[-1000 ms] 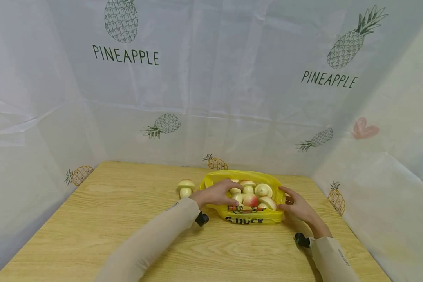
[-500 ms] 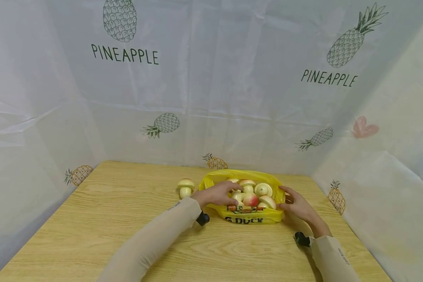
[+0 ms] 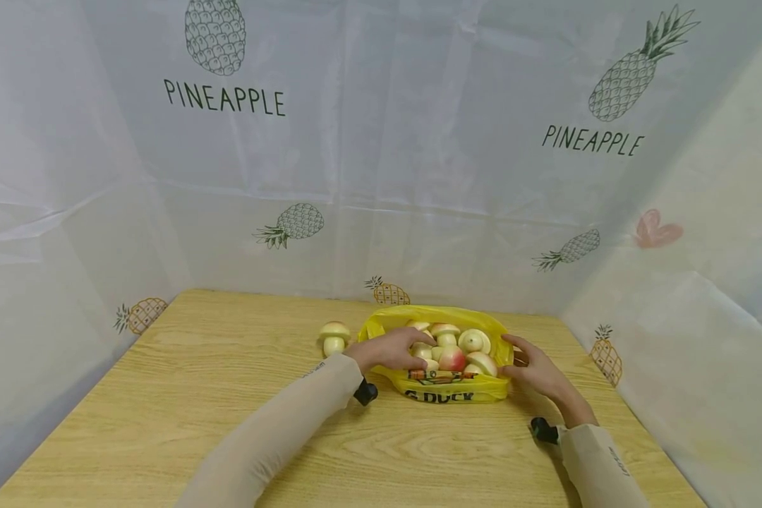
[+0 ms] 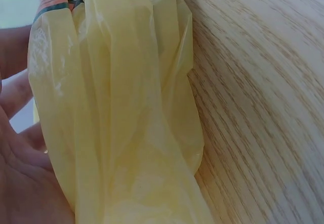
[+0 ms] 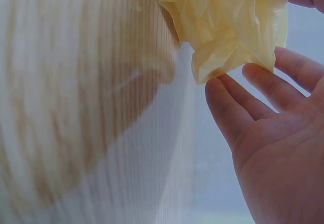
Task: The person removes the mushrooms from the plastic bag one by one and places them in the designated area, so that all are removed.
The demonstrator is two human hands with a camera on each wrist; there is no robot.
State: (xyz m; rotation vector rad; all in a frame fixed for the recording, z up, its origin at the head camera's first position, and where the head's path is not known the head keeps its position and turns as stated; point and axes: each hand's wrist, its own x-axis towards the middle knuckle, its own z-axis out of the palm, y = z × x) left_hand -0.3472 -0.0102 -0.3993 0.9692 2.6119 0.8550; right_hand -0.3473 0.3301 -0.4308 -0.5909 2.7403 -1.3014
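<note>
On the far right part of a wooden table (image 3: 228, 395), near the back edge: a yellow plastic bag (image 3: 447, 390), mouth open, lettering on its front, holding a heap of pale toy mushrooms (image 3: 446, 334) and one red-blushed apple (image 3: 451, 360). Left hand (image 3: 390, 349) reaching over the bag's left rim, fingers loosely extended above the heap, nothing visibly clasped in the head view; in the left wrist view, palm and fingers lying straight alongside the crinkled yellow film (image 4: 121, 112), touching it without closing round it. Right hand (image 3: 536, 372) set against the bag's right end, fingers open and relaxed, fingertips (image 5: 223, 89) just meeting a bunched corner of plastic. Left of the bag, just apart from it: a single mushroom (image 3: 334, 337) standing upright on the tabletop. Behind and to both sides: a white sheet (image 3: 381, 176) printed with pineapples and the word PINEAPPLE. Long beige sleeves (image 3: 279, 423) on both arms.
</note>
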